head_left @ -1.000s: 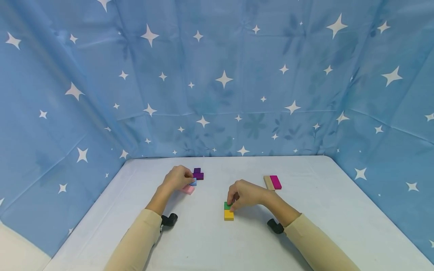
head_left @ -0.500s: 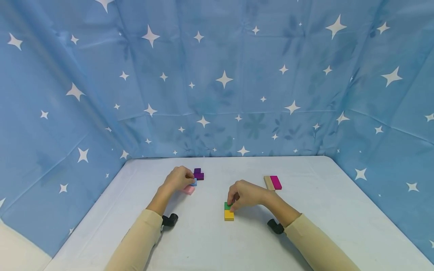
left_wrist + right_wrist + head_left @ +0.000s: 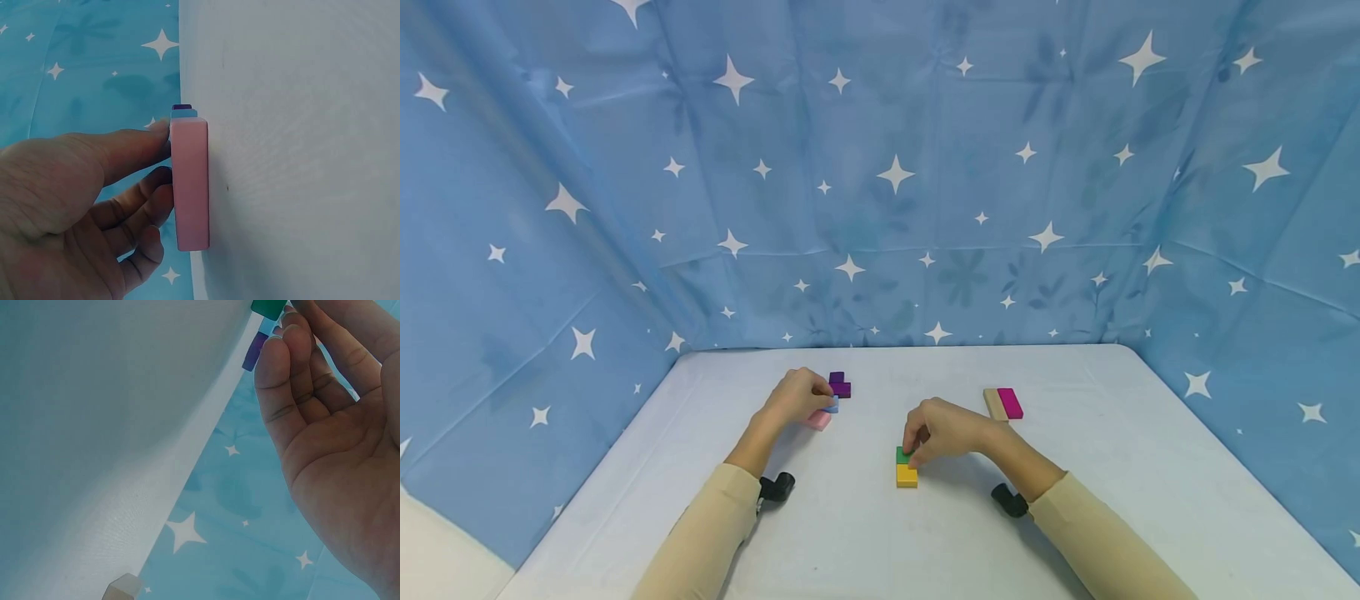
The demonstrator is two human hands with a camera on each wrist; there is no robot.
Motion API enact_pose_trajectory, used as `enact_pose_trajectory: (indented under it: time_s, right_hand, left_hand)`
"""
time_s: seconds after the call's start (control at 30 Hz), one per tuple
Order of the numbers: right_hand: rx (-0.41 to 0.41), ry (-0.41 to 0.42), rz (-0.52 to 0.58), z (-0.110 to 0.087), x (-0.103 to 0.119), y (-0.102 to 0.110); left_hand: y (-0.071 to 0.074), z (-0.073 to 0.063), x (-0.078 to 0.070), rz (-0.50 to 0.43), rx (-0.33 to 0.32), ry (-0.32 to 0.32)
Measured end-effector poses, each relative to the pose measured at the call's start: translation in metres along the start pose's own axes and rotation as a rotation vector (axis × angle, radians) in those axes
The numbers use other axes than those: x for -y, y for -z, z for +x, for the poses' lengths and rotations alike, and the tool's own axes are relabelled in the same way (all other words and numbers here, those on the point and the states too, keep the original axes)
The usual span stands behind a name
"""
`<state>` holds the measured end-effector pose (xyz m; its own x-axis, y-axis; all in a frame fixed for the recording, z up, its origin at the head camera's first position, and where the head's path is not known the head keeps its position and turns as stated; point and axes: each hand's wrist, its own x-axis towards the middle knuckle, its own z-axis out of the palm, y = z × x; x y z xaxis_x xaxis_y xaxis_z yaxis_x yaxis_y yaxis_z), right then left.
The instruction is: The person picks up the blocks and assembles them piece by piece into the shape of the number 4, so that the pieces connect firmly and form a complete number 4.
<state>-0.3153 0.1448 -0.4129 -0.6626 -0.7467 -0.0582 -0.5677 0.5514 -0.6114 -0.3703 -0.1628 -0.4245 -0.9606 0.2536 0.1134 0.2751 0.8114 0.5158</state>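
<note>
In the head view my left hand (image 3: 797,393) reaches over the left part of the table, thumb and fingertips pinching a light blue block (image 3: 832,405). A pink block (image 3: 818,420) lies against its near side, partly under the hand; the left wrist view has this pink block (image 3: 190,187) large in front of the fingers. Just beyond the light blue one are dark purple blocks (image 3: 840,389). Nearer the middle, my right hand (image 3: 946,427) holds its thumb and fingertips on a green block (image 3: 903,455). A yellow block (image 3: 907,477) sits against the green one's near side.
Behind the right hand, a beige block (image 3: 996,404) and a magenta block (image 3: 1011,403) lie side by side on the white table (image 3: 850,533). A blue star-patterned curtain (image 3: 895,208) closes off the back and sides. Black wrist mounts hang beneath both sleeves.
The light blue block has shifted slightly to the right, along with the left fingertips. My right hand and the green and yellow blocks stay where they were.
</note>
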Motion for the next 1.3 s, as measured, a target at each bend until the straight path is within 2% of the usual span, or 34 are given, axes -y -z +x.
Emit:
enact_pose_trajectory:
  time_s: [0.27,0.73,1.03,1.3]
  right_hand:
    - [0.000,0.005,0.007,0.000,0.001,0.001]
    - [0.001,-0.002,0.008,0.000,0.001,0.000]
    - [0.009,-0.009,0.018,0.000,0.000,0.000]
    - [0.010,-0.010,0.019,0.000,0.000,0.000]
  left_hand:
    - [-0.001,0.001,0.000,0.001,0.002,-0.019]
    - [-0.005,-0.001,-0.011,-0.022,0.041,-0.030]
    - [-0.009,-0.002,-0.016,-0.024,0.069,-0.069]
    - [-0.013,-0.003,-0.022,-0.053,0.094,-0.068]
